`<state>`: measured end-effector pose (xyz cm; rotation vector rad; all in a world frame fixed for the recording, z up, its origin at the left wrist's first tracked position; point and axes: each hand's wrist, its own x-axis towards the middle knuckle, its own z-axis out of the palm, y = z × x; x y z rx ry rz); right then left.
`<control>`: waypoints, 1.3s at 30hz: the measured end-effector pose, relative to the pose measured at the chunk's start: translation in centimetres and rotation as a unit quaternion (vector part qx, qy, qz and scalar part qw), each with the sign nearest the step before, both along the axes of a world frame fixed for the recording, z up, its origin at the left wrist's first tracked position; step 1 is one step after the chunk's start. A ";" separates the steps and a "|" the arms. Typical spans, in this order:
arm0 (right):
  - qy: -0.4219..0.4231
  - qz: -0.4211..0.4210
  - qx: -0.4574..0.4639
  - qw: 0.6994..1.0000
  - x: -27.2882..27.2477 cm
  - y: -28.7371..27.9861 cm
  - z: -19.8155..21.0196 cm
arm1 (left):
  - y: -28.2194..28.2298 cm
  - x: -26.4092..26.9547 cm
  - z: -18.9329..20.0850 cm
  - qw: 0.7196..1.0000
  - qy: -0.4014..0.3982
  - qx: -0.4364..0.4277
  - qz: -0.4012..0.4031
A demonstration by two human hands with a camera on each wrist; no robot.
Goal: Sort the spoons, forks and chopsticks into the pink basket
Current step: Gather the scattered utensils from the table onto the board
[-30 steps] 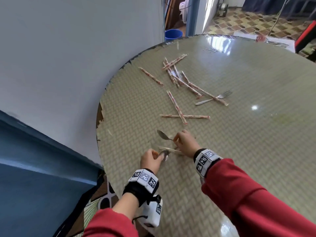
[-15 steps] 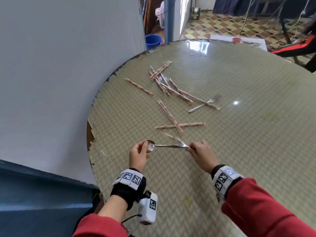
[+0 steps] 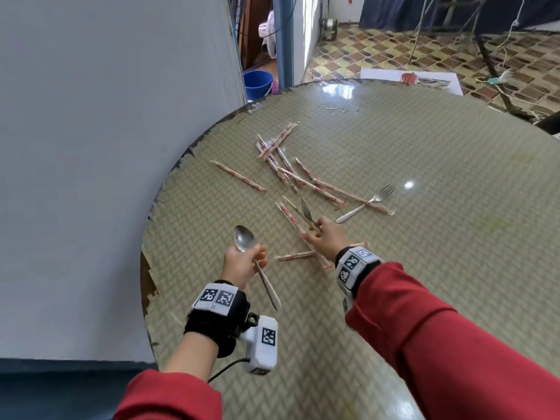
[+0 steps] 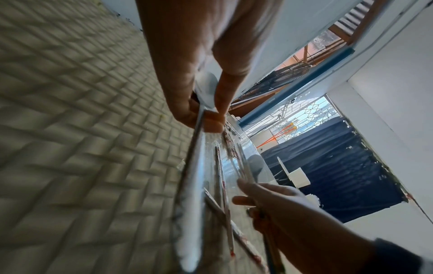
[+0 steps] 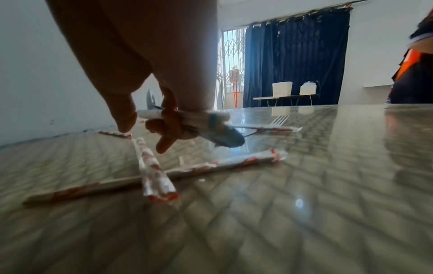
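Note:
My left hand point(image 3: 247, 262) grips a steel spoon point(image 3: 245, 242) near its neck, bowl up and handle slanting back toward me; in the left wrist view the handle point(image 4: 194, 185) runs down from my fingers point(image 4: 206, 111). My right hand point(image 3: 321, 236) is curled round a second spoon point(image 3: 306, 212) and a thin pale stick, low over a wrapped chopstick pair point(image 3: 291, 219) that crosses another point(image 3: 295, 256). In the right wrist view that hand point(image 5: 164, 126) hovers just above the crossed pairs point(image 5: 152, 166). A fork point(image 3: 368, 203) lies to the right. The pink basket is in no view.
More wrapped chopsticks lie in a heap point(image 3: 281, 159) farther out, with one pair alone point(image 3: 239, 177) to the left. The round woven-pattern table ends at a chipped edge point(image 3: 151, 213) beside a grey wall. A blue bucket point(image 3: 257, 83) stands on the floor beyond.
Half a second ago both hands held one spoon between them. Now my left hand holds it alone, bowl up, and my right hand has moved out to the crossed chopsticks.

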<state>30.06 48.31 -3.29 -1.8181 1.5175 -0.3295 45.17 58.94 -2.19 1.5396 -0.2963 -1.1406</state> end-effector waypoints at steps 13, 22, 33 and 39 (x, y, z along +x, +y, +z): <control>0.028 -0.122 0.048 0.991 -3.5 -1.8 0.0 | -4.2 -3.4 -1.9 0.927 -0.295 0.016 -0.232; -0.008 -0.210 0.039 0.977 -12.6 -2.8 1.3 | -8.9 -8.7 -4.3 0.768 -0.486 0.056 -0.413; -0.079 -0.260 0.039 0.962 -17.2 -2.1 0.8 | -11.1 -11.0 -3.4 0.651 -0.591 0.128 -0.460; -0.087 -0.271 0.046 0.957 -20.2 -2.2 -0.4 | -16.9 -12.8 -3.2 0.751 -0.511 0.002 -0.418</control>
